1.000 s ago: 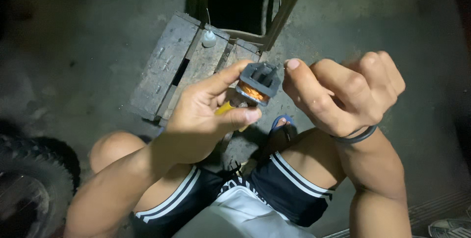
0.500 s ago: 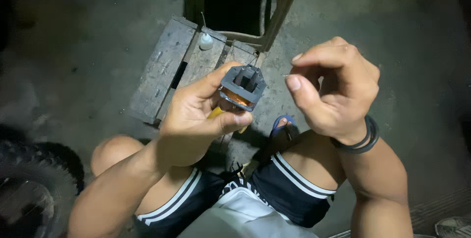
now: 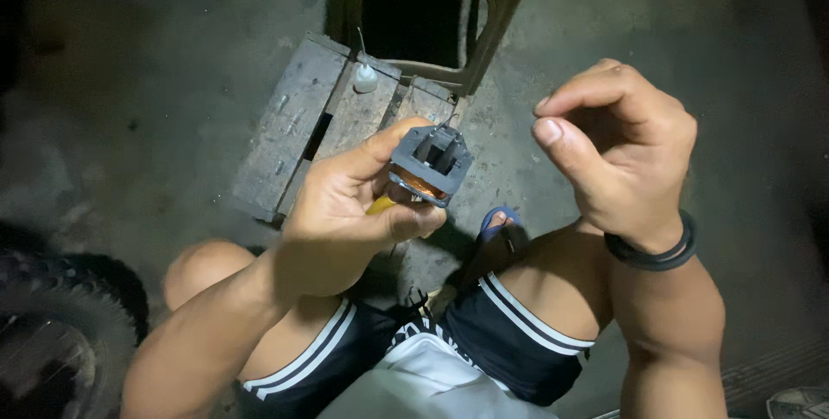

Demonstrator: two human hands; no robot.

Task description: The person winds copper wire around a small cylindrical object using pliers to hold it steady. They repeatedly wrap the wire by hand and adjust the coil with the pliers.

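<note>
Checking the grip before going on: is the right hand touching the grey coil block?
Apart. The head view shows bare floor between the pinched right hand and the grey coil block, which only the left hand holds.

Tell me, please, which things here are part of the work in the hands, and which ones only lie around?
In hand:
- grey coil block with copper winding, held by the left hand
- right hand, pinched shut beside it

Lying about:
- wooden pallet
- small white bottle
- tyre
</note>
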